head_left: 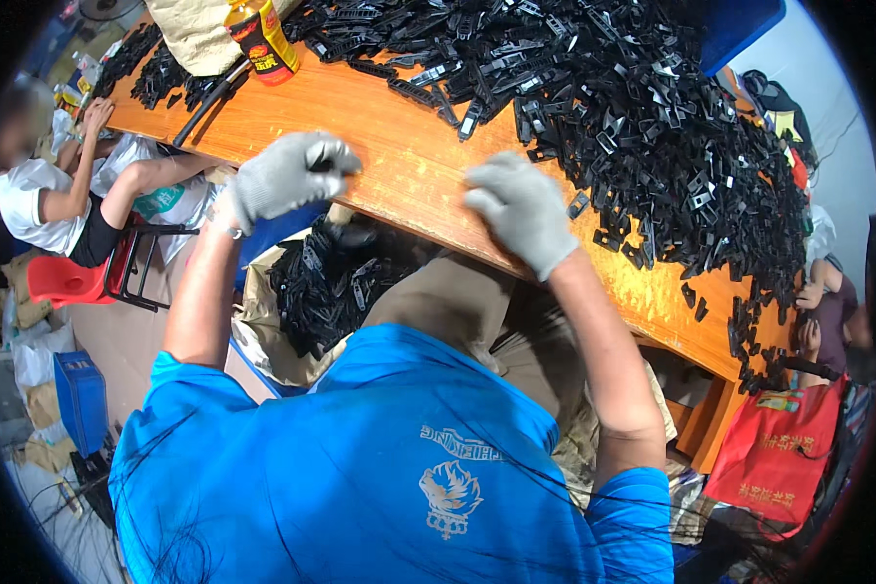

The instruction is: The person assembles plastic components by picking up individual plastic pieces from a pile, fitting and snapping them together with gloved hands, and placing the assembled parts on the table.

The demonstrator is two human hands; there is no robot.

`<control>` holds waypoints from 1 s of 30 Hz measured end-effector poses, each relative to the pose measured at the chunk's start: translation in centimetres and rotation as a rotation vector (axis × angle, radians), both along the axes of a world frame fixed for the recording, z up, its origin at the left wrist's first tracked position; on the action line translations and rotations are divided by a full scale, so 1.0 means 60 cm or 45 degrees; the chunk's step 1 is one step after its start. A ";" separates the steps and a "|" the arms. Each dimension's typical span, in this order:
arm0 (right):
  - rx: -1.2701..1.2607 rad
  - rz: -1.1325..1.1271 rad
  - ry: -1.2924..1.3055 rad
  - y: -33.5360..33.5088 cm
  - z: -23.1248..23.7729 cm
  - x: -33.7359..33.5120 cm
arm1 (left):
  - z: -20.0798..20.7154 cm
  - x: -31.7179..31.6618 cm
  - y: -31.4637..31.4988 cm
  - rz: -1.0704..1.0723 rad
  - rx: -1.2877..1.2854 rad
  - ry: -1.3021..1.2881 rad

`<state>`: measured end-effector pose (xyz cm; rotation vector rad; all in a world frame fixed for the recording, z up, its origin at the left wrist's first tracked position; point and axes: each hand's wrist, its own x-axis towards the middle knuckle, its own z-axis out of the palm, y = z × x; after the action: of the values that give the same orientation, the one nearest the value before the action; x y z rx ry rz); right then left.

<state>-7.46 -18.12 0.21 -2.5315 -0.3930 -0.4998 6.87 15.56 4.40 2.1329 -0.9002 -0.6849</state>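
Both my hands wear pale grey gloves and hover over the near edge of the orange wooden table [409,180]. My left hand [287,177] is curled, thumb and fingertips drawn toward each other, with a dark patch between them that I cannot make out. To its right, my right hand [523,209] is also curled, fingers bent down; whatever is in it, if anything, is hidden. Near the right hand spreads a large heap of small black plastic parts [603,107]. Below the table edge, a sack [255,336] holds many black parts [331,282].
A yellow-and-red bottle [263,44] stands at the far left beside a cream sack [200,34] and a black rod [209,102]. A seated person [54,195] is at the left, another [832,307] at the right. A red bag [779,453] hangs by the table's right end.
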 end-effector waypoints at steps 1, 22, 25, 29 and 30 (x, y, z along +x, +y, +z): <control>-0.072 -0.179 0.072 -0.022 0.017 -0.005 | -0.003 0.006 -0.016 0.001 -0.007 -0.001; -0.566 -0.229 0.349 -0.020 0.050 -0.049 | -0.017 -0.036 -0.239 -0.253 0.128 -1.182; -0.585 -0.218 0.341 -0.012 0.052 -0.064 | -0.031 -0.042 -0.228 -0.299 -0.048 -0.905; -0.586 -0.224 0.314 -0.015 0.048 -0.067 | -0.049 -0.026 -0.223 -0.330 -0.275 -0.563; -0.585 -0.216 0.314 -0.017 0.047 -0.065 | -0.046 -0.022 -0.223 -0.323 -0.273 -0.562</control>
<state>-11.36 -19.13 3.01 -3.0444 -0.2183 -0.1622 5.58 2.17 1.63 2.0261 -1.4299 -0.2176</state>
